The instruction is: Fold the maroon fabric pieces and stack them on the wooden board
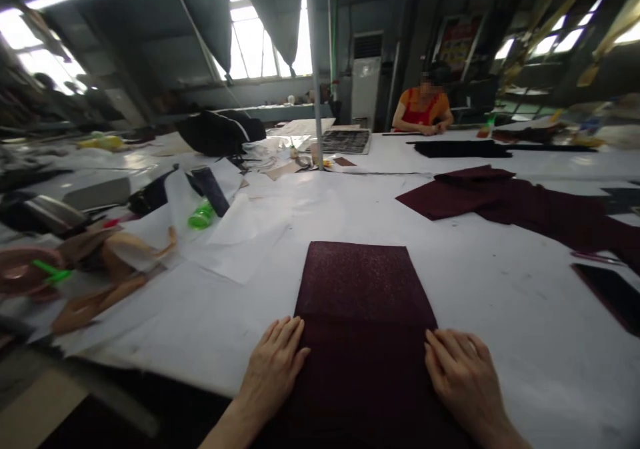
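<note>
Left hand: the left hand (276,350) lies at the cloth's left edge, fingers together and fairly straight, thumb over the top face; not a fist; whether it pinches the edge, cannot tell
Right hand: the right hand (460,362) mirrors it at the right edge, fingers bent a little more, fingertips on the border; pinch or mere pressure, cannot tell
Maroon cloth: the maroon cloth (365,282) lies between the hands on the white worktop (500,269); far end flat and squared off, near end running out of view; a crosswise line shows about level with the fingertips; hands placed opposite each other, presumably to keep the width even and the piece straight
Phone and pen: a dark phone (613,296) and a slim pen (597,258) lie right of the cloth; likely set aside, within reach yet off the piece
Left clutter: brown pieces (103,302), a pink basin (23,272) and a green roll (201,216); well apart from the cloth, which probably leaves the middle usable
Second cloth: a larger maroon length (540,206) lies loosely spread, beyond and to the right
Far side: black strips (460,148) lie before a co-worker (425,108), who bends over the worktop's far part, hands together
</note>
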Action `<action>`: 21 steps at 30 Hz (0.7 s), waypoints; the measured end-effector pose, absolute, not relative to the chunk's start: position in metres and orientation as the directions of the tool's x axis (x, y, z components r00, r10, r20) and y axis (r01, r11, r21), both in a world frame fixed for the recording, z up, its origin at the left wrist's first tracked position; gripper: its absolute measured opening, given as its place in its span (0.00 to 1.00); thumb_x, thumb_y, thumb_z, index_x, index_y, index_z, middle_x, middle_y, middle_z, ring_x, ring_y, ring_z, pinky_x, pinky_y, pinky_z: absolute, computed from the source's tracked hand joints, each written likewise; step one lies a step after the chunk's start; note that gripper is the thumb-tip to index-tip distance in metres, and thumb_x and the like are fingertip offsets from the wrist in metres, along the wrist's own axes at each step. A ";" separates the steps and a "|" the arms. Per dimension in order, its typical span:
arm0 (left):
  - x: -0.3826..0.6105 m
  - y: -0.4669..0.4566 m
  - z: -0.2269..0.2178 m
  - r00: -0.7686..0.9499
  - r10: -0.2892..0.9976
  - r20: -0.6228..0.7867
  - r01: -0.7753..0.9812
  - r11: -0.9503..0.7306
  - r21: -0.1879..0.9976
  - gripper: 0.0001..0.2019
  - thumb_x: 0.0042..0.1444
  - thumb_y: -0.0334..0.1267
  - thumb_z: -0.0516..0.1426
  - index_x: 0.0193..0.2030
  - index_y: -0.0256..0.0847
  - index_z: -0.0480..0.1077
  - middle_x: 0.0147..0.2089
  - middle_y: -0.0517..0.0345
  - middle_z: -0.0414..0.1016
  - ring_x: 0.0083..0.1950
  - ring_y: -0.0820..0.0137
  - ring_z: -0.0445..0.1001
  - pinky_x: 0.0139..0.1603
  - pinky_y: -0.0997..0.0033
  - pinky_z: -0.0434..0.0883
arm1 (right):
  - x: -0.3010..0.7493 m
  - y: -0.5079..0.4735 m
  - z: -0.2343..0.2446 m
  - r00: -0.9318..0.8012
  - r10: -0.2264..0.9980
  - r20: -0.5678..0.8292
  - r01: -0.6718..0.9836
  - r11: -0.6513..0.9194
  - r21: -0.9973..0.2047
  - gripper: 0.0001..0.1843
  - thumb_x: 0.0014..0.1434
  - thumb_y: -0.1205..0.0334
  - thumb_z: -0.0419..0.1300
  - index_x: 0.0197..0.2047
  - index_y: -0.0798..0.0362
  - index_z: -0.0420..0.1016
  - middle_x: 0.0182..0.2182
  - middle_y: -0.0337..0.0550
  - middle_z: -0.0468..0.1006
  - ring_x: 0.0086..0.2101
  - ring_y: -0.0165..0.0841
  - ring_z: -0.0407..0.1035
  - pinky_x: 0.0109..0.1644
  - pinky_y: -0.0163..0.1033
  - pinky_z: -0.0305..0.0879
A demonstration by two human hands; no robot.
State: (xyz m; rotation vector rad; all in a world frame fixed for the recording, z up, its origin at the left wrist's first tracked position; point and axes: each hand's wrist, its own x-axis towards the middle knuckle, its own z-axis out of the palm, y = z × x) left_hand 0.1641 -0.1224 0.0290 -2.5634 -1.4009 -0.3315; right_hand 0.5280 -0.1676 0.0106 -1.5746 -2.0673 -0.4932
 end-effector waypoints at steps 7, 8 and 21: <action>0.145 -0.151 0.029 0.205 0.898 0.390 0.891 -0.336 0.306 0.16 0.61 0.39 0.54 0.55 0.41 0.65 0.56 0.51 0.70 0.58 0.63 0.68 0.60 0.56 0.68 | 0.479 -0.147 0.046 -0.247 0.766 0.594 0.911 0.392 -0.128 0.06 0.63 0.63 0.55 0.36 0.52 0.73 0.35 0.46 0.76 0.38 0.41 0.68 0.48 0.52 0.57; 0.143 -0.157 0.028 0.151 0.906 0.396 0.879 -0.306 0.365 0.16 0.60 0.39 0.54 0.55 0.41 0.65 0.56 0.51 0.70 0.58 0.63 0.69 0.58 0.56 0.69 | 0.459 -0.140 0.052 -0.254 0.779 0.572 0.872 0.441 -0.212 0.07 0.63 0.63 0.54 0.37 0.52 0.72 0.35 0.46 0.75 0.36 0.39 0.67 0.46 0.49 0.58; 0.143 -0.164 0.033 0.065 0.892 0.448 0.787 -0.322 0.527 0.13 0.61 0.36 0.54 0.53 0.45 0.65 0.54 0.52 0.70 0.55 0.64 0.69 0.55 0.58 0.71 | 0.331 -0.098 0.060 -0.426 0.852 0.303 0.833 0.501 -0.237 0.07 0.59 0.72 0.55 0.31 0.52 0.67 0.32 0.43 0.69 0.35 0.36 0.62 0.39 0.41 0.58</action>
